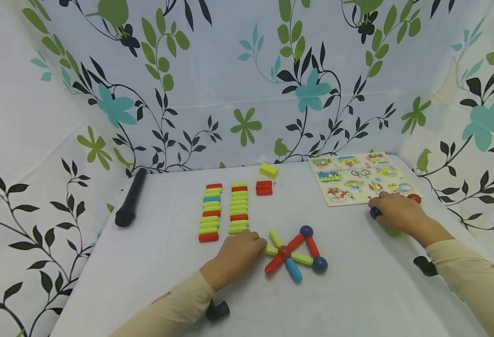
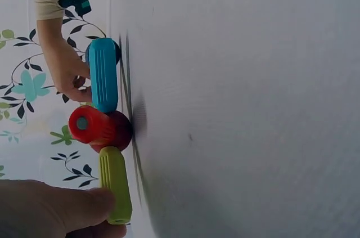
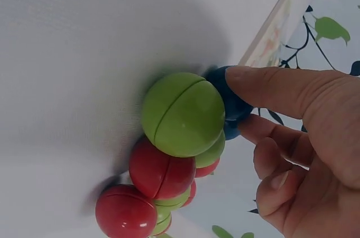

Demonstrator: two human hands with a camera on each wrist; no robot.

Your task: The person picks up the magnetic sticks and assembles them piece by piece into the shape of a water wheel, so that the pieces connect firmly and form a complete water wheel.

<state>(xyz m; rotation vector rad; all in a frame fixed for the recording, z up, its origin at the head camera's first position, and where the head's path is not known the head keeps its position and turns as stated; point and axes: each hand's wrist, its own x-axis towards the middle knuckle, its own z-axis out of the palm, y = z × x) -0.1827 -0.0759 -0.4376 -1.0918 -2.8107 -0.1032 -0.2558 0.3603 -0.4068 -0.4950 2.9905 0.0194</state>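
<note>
My left hand [image 1: 235, 260] pinches a yellow-green rod [image 2: 116, 184] between thumb and finger. In the left wrist view, the rod's other end meets a red ball [image 1: 284, 252], the hub of a flat construction. More rods spread from that hub: red, yellow-green and a blue rod [image 1: 294, 270]. Two dark blue balls, one at the top [image 1: 306, 231] and one at the right [image 1: 320, 265], join rods into a triangle. On the right, my right hand [image 1: 398, 217] holds a blue ball [image 3: 229, 96] by thumb and fingertips, beside a green ball [image 3: 183, 114] and several red and green balls.
Two columns of short rods [image 1: 239, 207] lie left of centre, with red rods [image 1: 264, 188] and a yellow block [image 1: 269, 171] behind. At the back right lies a picture puzzle board [image 1: 328, 186]. A black microphone [image 1: 131, 199] lies on the left side of the white table [image 1: 162, 262].
</note>
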